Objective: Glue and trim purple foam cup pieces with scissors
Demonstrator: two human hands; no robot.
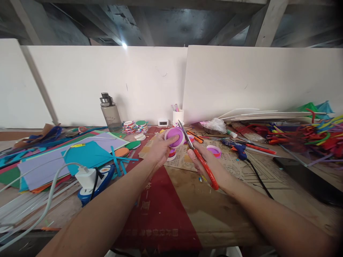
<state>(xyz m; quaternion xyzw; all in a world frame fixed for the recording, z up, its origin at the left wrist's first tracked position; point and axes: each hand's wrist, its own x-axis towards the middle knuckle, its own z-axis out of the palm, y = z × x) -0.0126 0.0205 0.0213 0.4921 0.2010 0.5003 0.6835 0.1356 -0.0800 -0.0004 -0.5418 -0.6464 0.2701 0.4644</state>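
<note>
My left hand (157, 150) is closed on a round purple piece with a white rim (171, 133), the thumb pressed on its face. Close by on the right, red-handled scissors (204, 165) lie in my right hand (210, 159); their blades point up and away, near the rim of the round piece. Whether the blades touch it, I cannot tell. A similar purple round piece with a pinkish rim (213, 151) rests on printed brown cardboard (182, 160) just past my right hand. Beneath the held piece, another round piece (172, 155) is partly hidden.
A blue glue gun (239, 151) trails its cord at right, near a black phone-like slab (308, 178). Coloured sheets (53, 164) and a blue power strip (107, 175) with a white plug lie at left. A bottle (110, 114) stands behind; colourful strips (316, 135) heap far right.
</note>
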